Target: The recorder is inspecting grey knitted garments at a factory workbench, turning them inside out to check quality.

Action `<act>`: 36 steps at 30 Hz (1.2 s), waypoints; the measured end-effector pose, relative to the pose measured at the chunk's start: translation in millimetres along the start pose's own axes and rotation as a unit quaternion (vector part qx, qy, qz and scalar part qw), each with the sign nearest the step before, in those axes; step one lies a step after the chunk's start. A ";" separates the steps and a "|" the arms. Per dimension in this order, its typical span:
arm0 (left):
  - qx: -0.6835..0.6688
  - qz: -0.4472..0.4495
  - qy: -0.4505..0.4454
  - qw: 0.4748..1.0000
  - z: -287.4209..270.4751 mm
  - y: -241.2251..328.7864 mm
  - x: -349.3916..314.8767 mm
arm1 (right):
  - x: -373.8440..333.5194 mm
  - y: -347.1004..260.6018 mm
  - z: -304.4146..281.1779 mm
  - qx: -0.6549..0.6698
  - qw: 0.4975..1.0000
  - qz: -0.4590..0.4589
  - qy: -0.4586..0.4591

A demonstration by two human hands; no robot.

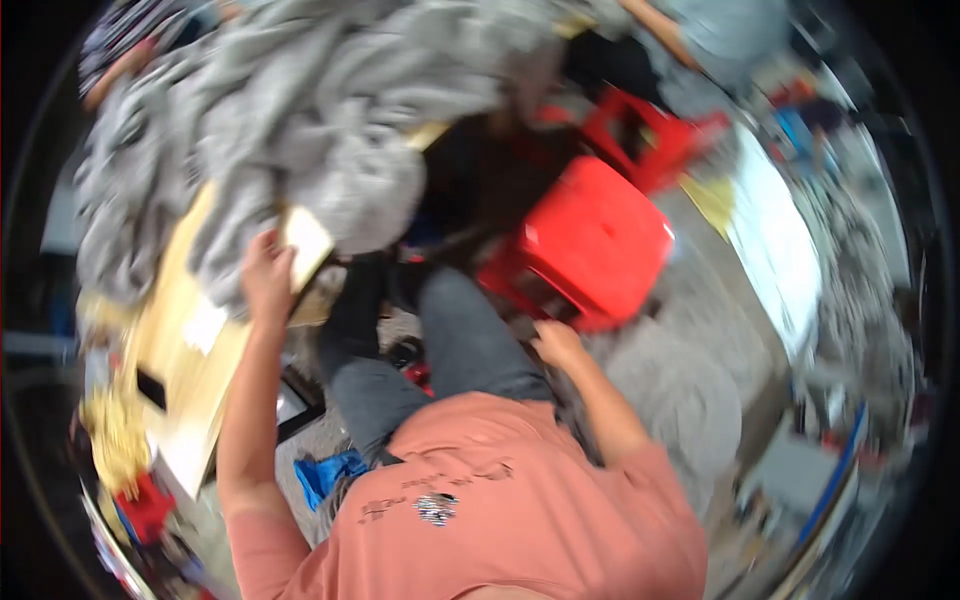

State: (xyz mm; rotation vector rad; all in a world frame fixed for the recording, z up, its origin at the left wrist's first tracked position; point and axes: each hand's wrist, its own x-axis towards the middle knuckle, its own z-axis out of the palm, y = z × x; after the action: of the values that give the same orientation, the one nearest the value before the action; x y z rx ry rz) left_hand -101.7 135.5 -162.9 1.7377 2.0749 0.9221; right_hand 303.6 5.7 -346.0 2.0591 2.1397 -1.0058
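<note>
A big, crumpled heap of grey fleece fabric spreads over a pale wooden table at the far left. At the table's near edge is my left hand, its fingers bent against a hanging fold of the fleece; they seem closed on it, though motion blurs them. My right hand is beside my right thigh, close to a red plastic stool. Its fingers are curled in, and nothing shows in them. Whether it touches the stool I cannot tell.
A dark phone-like object lies on the table. Behind the near stool stands another red stool. More grey fabric lies on the floor at right. Other people's arms show at the far side. A blue bag-like item lies below the table.
</note>
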 end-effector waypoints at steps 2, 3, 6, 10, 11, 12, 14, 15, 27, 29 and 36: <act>0.105 0.032 0.081 0.991 -1.0 2.3 11.2 | -2.9 -25.1 -3.1 -0.031 0.998 -0.044 -0.033; 0.172 0.075 0.122 0.975 3.3 -8.3 19.1 | -0.6 -29.6 7.0 -0.044 0.997 -0.054 -0.042; 0.216 -0.002 0.075 0.974 6.9 -12.8 32.7 | 0.1 -44.9 5.0 -0.052 0.996 -0.049 -0.055; 0.204 -0.069 0.067 0.974 8.2 -25.5 48.0 | 1.4 -45.3 -4.0 -0.068 0.994 -0.058 -0.064; 0.155 -0.082 0.078 0.981 7.7 -37.4 52.7 | 2.0 -50.3 -6.6 -0.064 0.995 -0.051 -0.063; 0.035 -0.011 0.129 0.991 5.7 -33.1 50.9 | 2.6 -53.2 -8.9 -0.058 0.996 -0.037 -0.059; -0.156 -0.042 -0.019 0.987 -22.5 13.9 22.6 | 5.6 -58.6 -6.2 -0.052 0.997 -0.044 -0.031; -0.198 -0.019 -0.112 0.974 -36.8 25.9 6.6 | 7.9 -59.9 -3.5 -0.048 0.998 -0.044 -0.017; -0.003 0.113 0.025 0.993 -60.1 35.2 36.1 | 25.5 -85.8 -5.2 -0.123 0.990 -0.058 -0.047; 0.102 0.235 0.051 0.965 -49.2 53.9 76.7 | 22.1 -84.0 -3.8 -0.086 0.994 -0.049 -0.046; 0.223 0.363 0.086 0.901 -1.2 97.7 223.8 | 22.8 -74.3 2.5 -0.005 0.999 0.000 -0.051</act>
State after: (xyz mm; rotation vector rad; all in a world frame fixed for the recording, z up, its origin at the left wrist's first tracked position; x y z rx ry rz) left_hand -79.5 355.8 -59.9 2.8847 1.8307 0.8225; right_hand 232.7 30.0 -325.5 1.9578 2.0914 -1.0726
